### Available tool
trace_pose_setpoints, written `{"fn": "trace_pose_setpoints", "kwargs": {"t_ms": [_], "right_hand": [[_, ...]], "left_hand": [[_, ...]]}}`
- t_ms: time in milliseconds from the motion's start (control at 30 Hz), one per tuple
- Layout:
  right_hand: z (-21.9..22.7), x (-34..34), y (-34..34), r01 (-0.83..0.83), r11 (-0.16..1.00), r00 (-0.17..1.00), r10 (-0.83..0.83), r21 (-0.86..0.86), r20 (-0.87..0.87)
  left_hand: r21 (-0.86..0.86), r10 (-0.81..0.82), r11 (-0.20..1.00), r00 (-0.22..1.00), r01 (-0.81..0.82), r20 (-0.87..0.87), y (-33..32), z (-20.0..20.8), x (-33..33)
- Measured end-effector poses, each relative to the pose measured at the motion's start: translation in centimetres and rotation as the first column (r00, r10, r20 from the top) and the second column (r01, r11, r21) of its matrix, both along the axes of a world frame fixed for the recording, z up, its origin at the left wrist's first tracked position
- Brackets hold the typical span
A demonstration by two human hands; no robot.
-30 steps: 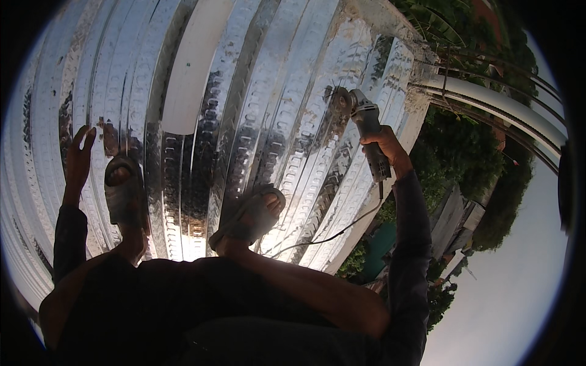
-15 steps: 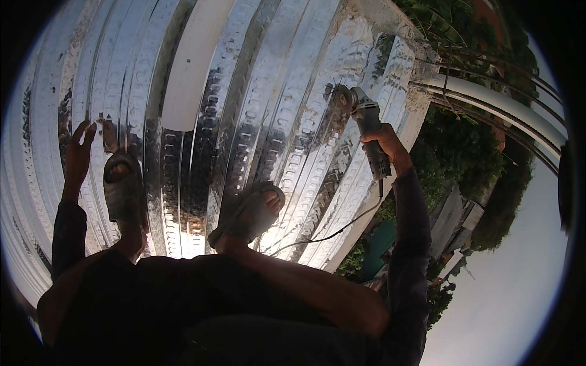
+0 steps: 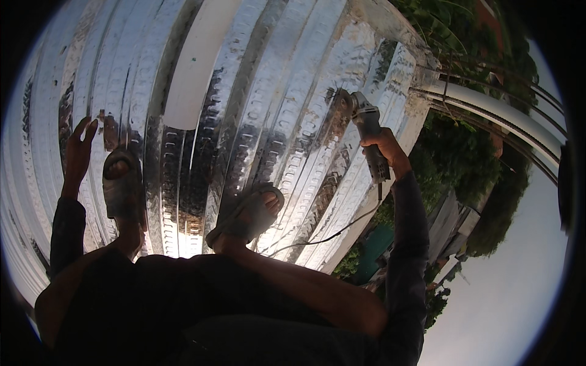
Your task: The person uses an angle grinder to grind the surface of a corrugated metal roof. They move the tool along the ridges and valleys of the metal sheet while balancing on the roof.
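- Evidently, the right hand (image 3: 390, 149) grasps the grinder (image 3: 367, 122) midway, likely staying off the disc (image 3: 345, 105)
- The left hand (image 3: 77, 152) looks unclenched, empty, perhaps for balance

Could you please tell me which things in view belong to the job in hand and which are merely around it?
Belonging to the job:
- grinder, held in the right grip
- cord, trailing from the grinder's back end
- ribbed sheeting, by the grinder's disc

Merely around:
- white pipe, beyond the edge
- trees
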State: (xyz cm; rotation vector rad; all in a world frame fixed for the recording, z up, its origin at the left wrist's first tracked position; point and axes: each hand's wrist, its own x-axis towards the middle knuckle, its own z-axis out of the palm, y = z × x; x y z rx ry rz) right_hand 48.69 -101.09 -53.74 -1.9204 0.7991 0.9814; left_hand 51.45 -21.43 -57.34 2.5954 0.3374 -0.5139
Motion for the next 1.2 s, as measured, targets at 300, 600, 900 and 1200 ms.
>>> {"fn": "trace_pose_setpoints", "kwargs": {"t_ms": [300,600,900,1200], "right_hand": [[0.1,0.1,0.4,-0.015,1.000,1.000,0.015,0.002,0.008],[0.4,0.1,0.9,0.009,1.000,1.000,-0.009,0.009,0.009],[0.1,0.2,0.4,-0.016,1.000,1.000,0.016,0.022,0.009],[0.0,0.3,0.7,-0.005,1.000,1.000,0.005,-0.005,0.016]], "left_hand": [[0.019,-0.013,1.000,1.000,0.013,0.005,0.4,-0.3,-0.1],[-0.005,0.014,1.000,1.000,-0.014,-0.006,-0.4,0.4,0.1],[0.006,-0.001,1.000,1.000,0.001,0.012,0.2,-0.1,0.0],[-0.008,0.002,1.000,1.000,-0.001,0.016,0.4,0.0,0.0]]}}
